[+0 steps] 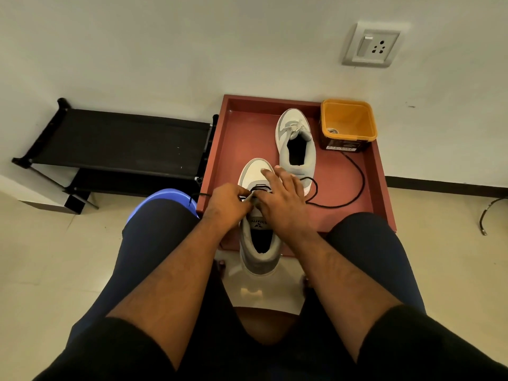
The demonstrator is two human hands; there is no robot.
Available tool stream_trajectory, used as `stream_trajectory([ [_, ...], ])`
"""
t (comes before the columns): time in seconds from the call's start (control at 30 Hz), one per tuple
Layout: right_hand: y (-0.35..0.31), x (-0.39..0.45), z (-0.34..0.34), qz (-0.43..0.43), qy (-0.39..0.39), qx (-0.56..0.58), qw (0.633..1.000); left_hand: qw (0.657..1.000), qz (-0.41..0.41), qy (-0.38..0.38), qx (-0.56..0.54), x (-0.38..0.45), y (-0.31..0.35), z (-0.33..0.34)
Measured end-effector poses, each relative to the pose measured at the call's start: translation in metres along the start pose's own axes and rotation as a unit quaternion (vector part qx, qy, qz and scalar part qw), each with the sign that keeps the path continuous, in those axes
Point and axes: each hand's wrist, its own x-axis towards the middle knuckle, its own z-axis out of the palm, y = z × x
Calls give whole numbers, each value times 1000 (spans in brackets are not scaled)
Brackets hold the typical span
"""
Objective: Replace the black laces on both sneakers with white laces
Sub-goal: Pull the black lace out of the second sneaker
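A grey and white sneaker [257, 240] lies at the front edge of the red-brown tray [349, 188], its heel hanging over toward me. Black lace [354, 193] still crosses its upper eyelets and trails in a long loop to the right. My left hand [226, 206] pinches that lace at the eyelets on the shoe's left side. My right hand [286, 203] rests over the tongue and laces with fingers spread. The second sneaker [297, 138] stands farther back on the tray and carries white laces.
An orange tub [347, 125] sits at the tray's back right corner with something pale coiled inside. A black shoe rack [121, 144] stands to the left against the wall. A blue stool [167, 195] shows under my left leg. A wall socket [371, 45] is above.
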Motion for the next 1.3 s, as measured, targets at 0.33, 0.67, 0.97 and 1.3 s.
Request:
stream_trajectory([
  [0.33,50,5,-41,354,267,276,853,999,-48,10,-17,6,-5,2],
  [0.67,4,0,-4,41,3,22,999,1000,0,0,14,3,-1,2],
  [0.97,35,5,-26,247,189,235,921,1000,-14,19,5,4,-2,3],
  [1.3,34,-4,-45,252,89,217,939,969,119,62,208,5,12,22],
])
